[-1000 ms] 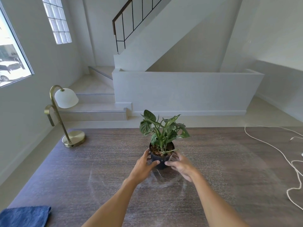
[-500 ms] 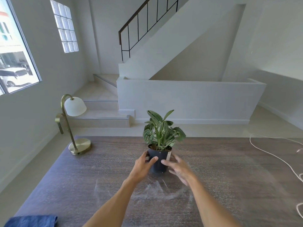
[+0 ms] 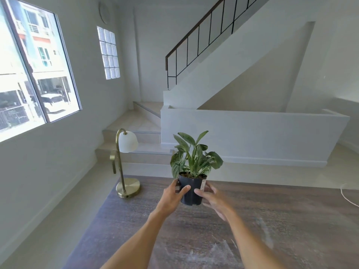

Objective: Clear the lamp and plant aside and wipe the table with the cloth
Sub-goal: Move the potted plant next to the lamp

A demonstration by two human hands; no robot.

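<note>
1. The plant (image 3: 191, 183) is held in its black pot between the left hand (image 3: 171, 197) and the right hand (image 3: 213, 199), fingers curled round opposite sides of the pot. It appears lifted clear of the tabletop (image 3: 272, 220), toward the far edge, though contact under the pot cannot be judged with certainty.
2. A slip could be caused by the pot's smooth, tapered wall; only the fingers are pressed against it, and nothing is seen supporting it from beneath.
3. Soil could be spilled onto the tabletop if the pot were tilted, adding to what must be wiped.
4. The lamp (image 3: 125, 166) stands near the far left corner, its brass base close to the edges. It could be knocked by the plant or an elbow if the pot were carried leftward.
5. The leaves could be bent if the pot were set down against the lamp's shade.
6. Pale smears are seen on the near tabletop; the cloth is out of view.
</note>
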